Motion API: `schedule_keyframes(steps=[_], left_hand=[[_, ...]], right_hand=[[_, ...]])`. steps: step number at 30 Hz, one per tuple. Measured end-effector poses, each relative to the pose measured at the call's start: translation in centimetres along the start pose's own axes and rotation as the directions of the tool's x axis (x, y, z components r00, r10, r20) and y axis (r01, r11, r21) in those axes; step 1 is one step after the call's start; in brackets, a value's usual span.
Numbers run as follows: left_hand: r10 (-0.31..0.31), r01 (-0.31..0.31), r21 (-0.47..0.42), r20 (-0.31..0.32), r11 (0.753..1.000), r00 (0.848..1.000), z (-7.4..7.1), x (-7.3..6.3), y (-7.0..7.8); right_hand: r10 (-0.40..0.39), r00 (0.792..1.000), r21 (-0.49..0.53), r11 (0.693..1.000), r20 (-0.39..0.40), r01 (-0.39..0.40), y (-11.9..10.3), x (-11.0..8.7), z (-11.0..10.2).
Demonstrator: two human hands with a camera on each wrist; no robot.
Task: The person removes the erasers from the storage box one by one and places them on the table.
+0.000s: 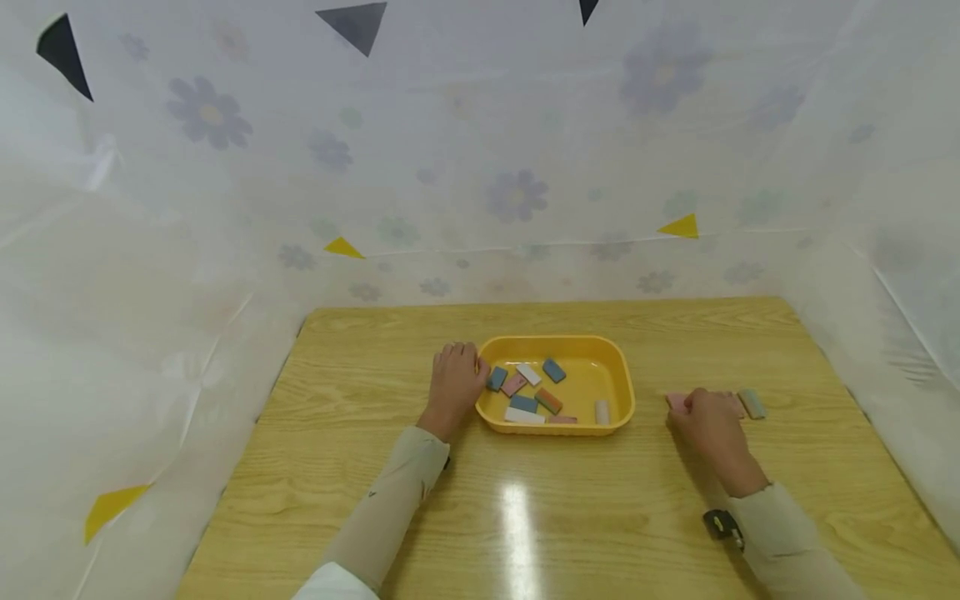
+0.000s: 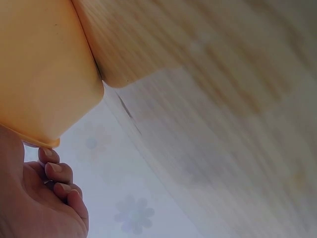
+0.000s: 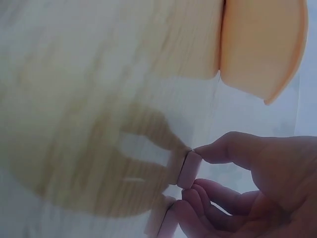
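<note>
My left hand (image 1: 456,379) holds the left end of a yellow plastic tray (image 1: 618,392); in the left wrist view its curled fingers (image 2: 60,173) lie by the rim. Several erasers lie inside, among them blue, white and pink ones and an orange-and-green one (image 1: 548,401). To the right of the tray, my right hand (image 1: 712,429) pinches a pink eraser (image 3: 189,169) between thumb and fingertips, low on the table. A second eraser (image 3: 169,224) sits close beside it, partly behind the fingers. A green eraser (image 1: 752,403) lies at the right end of this row.
The wooden table (image 1: 360,367) is enclosed by pale flower-patterned sheeting (image 1: 450,150) at the back and sides. Yellow and dark triangles mark the sheeting. A black strap device (image 1: 723,527) shows at the right wrist.
</note>
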State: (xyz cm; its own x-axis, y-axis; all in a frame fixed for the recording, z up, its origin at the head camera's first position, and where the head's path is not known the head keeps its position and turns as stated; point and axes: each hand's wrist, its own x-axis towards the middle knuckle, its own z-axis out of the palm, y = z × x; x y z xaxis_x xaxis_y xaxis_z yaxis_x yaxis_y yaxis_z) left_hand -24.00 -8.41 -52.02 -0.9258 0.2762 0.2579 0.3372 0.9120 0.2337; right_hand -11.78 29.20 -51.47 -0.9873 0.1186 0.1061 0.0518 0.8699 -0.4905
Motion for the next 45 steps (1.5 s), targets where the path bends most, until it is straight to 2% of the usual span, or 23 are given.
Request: schedule_keyframes(steps=[8,15,19,24,29,34,45], left_hand=[[0.002,-0.002,-0.014,-0.005,1.000,1.000,-0.1,-0.1,0.0],[0.005,-0.004,-0.011,0.005,1.000,1.000,-0.1,0.0,-0.1],[-0.001,0.001,-0.018,0.012,1.000,1.000,-0.2,-0.1,0.0],[-0.001,0.002,-0.011,0.017,1.000,1.000,0.0,-0.1,0.0],[-0.001,0.001,-0.005,0.019,1.000,1.000,0.0,-0.2,0.0],[-0.003,0.003,-0.004,0.012,1.000,1.000,0.1,-0.1,-0.1],[-0.001,0.001,-0.008,-0.003,1.000,1.000,-0.2,0.0,0.0]], right_hand=[[-0.036,0.999,0.013,0.999,0.008,0.036,-0.4,0.0,0.1],[-0.055,0.998,-0.043,0.998,0.021,0.056,-0.8,0.2,-0.4],[-0.054,0.998,-0.046,0.997,0.010,0.054,-2.1,0.4,-1.1],[-0.060,0.997,0.010,0.998,0.038,0.060,-4.2,0.7,-2.1],[-0.100,0.994,0.065,0.993,0.042,0.097,-6.1,1.1,-2.5],[-0.146,0.988,0.106,0.984,0.045,0.140,-7.6,1.4,-2.2],[-0.213,0.963,0.152,0.970,0.166,0.189,-10.4,2.2,-0.3]])
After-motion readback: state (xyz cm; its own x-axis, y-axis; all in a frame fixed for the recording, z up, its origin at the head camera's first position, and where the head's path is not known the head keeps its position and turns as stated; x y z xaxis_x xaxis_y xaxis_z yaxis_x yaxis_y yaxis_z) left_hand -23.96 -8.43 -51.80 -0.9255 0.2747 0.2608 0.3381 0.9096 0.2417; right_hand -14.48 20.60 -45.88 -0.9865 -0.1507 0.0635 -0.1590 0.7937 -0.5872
